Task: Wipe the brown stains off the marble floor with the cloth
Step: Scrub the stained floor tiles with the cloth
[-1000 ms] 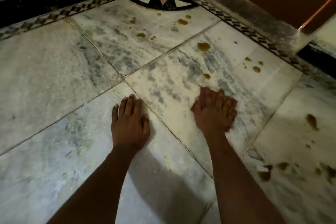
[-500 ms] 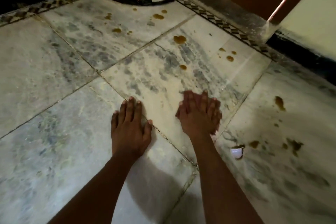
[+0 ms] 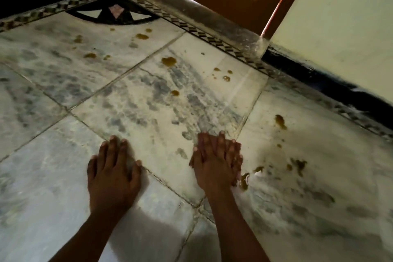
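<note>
- Since the earlier frame the right hand has slid toward the lower right — close to a brown smear.
- Its fingers lie straight, together; no cloth shows, perhaps hidden beneath.
- Left hand flat, fingers slightly apart, on the marble floor.
- Brown stains dot the upper centre.

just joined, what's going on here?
A person is on the marble floor, cleaning brown stains. The left hand rests flat on a tile as a brace. The right hand presses flat on the floor and is blurred; whether a cloth is under it cannot be seen. Stains remain: a smear just right of that hand, more spots further right, and drops ahead toward the patterned border.
</note>
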{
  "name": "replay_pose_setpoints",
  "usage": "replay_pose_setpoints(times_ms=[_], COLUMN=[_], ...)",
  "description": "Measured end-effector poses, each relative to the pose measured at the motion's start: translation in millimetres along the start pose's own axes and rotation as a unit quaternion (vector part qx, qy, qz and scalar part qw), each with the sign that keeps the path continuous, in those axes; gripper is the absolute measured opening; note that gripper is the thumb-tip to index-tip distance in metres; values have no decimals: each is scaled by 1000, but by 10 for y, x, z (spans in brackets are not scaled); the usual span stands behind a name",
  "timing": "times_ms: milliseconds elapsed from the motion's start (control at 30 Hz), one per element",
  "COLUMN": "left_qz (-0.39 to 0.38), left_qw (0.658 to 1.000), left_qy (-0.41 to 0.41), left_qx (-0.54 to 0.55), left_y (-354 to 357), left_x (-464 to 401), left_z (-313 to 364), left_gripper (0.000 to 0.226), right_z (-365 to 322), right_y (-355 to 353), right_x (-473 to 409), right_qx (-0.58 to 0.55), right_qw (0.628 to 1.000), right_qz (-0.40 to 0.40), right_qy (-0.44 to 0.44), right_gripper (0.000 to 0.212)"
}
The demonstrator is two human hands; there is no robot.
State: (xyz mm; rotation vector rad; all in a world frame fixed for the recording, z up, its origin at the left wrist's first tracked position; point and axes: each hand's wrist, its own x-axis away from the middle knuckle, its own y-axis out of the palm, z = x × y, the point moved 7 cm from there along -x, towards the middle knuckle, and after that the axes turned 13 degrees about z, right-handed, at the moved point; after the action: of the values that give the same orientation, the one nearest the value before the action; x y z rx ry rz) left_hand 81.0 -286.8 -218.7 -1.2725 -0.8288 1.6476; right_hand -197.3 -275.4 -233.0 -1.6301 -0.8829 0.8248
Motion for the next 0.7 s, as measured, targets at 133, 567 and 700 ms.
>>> replay_pose_setpoints(times_ms=[133, 567, 700], left_qz=[-8, -3, -30], left_qw=[1000, 1000, 995], left_qy=[-5, -9, -75], left_qx=[-1, 13, 57], left_y=[-55, -212, -154], left_x=[-4, 33, -55], left_z=[43, 152, 423], left_gripper=[76, 68, 77], right_z=[-528, 175, -88], right_y=[113, 1, -81], right_x=[-246, 143, 463], right_qx=[-24, -38, -53], right_qw=[998, 997, 988], right_qz=[-25, 30, 85], right_qy=[-44, 63, -117], right_gripper=[61, 56, 52])
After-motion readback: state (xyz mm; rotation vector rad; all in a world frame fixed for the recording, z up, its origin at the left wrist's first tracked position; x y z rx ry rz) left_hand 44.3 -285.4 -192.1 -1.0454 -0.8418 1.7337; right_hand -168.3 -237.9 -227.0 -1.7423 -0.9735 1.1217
